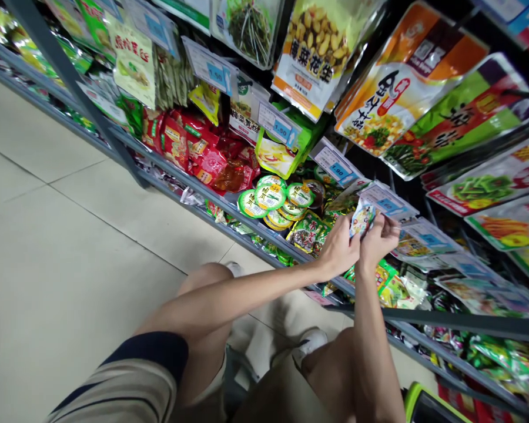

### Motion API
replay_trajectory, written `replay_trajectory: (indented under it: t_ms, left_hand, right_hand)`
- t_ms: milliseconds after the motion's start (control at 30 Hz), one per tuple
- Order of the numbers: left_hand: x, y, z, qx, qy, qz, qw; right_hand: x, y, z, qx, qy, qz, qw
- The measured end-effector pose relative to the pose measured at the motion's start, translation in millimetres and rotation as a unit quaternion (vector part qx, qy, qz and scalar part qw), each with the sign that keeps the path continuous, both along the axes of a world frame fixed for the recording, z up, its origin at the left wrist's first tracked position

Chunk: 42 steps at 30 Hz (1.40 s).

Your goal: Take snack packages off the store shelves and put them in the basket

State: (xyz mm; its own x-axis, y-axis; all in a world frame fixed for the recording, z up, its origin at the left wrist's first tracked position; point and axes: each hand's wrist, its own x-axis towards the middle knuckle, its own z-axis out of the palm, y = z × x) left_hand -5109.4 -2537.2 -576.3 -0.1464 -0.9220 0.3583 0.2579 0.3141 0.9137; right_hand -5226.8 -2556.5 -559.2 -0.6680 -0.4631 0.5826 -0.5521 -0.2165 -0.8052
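My left hand (pixel 340 249) and my right hand (pixel 378 239) are close together over the shelf, fingers closed on a small printed packet (pixel 362 218). The packet is light-coloured with a bluish edge and stands up between the fingertips; its lower part is hidden by them. Below and left of my left hand lie dark green packets (pixel 307 232). Round tubs with green-rimmed lids (pixel 270 196) are stacked beside those. Just behind my right hand hangs a price tag (pixel 388 201).
Red packets (pixel 203 150) fill the shelf to the left. Larger hanging bags (pixel 311 56) jut out above on hooks. The grey shelf rail (pixel 229 207) runs diagonally below, and a dark post (pixel 77 88) crosses it. Tiled floor (pixel 70 264) lies at left. A green-edged object (pixel 417 395) shows bottom right.
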Motion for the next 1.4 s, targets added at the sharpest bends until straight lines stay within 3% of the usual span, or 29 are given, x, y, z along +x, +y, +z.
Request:
replay_trajectory:
  t_ms: [200,333,500,633,867,967,1067,1200,1300,1400]
  left_hand:
    - [20,-8,8.0,-0.021,0.054,-0.013,0.998]
    - [30,-7,10.2,-0.035,0.073,-0.059,0.995]
    - [25,-4,4.4,0.107,0.163,-0.104,0.975]
    - [20,-10,-0.8,0.145,0.179,-0.106,0.967]
    - [28,-8,11.8,0.142,0.181,-0.108,0.967]
    - [38,-10,19.4,0.136,0.196,-0.12,0.964]
    - [47,-28,17.7,0.121,0.192,-0.135,0.964]
    - [50,-69,3.1,0.132,0.146,-0.183,0.963]
    - [44,-93,-4.0,0.122,0.146,-0.174,0.966]
    - [38,-105,-1.9,0.082,0.158,-0.154,0.972]
  right_hand:
    - [2,7,4.2,0.033,-0.007,-0.018,0.999]
    - [3,16,12.1,0.06,0.0,0.023,0.998]
    - [-4,23,14.2,0.085,-0.073,0.053,0.992]
    - [-11,23,11.2,0.108,-0.113,0.118,0.981]
    - [1,20,10.1,-0.009,-0.15,0.108,0.983]
    - [13,21,12.1,-0.024,-0.165,0.122,0.978]
    - [20,21,12.9,-0.025,-0.156,0.123,0.98]
    - [20,12,11.4,-0.001,-0.138,0.134,0.981]
    - [21,1,9.7,0.035,-0.124,0.189,0.974]
    - [26,-10,7.6,0.016,-0.111,0.187,0.976]
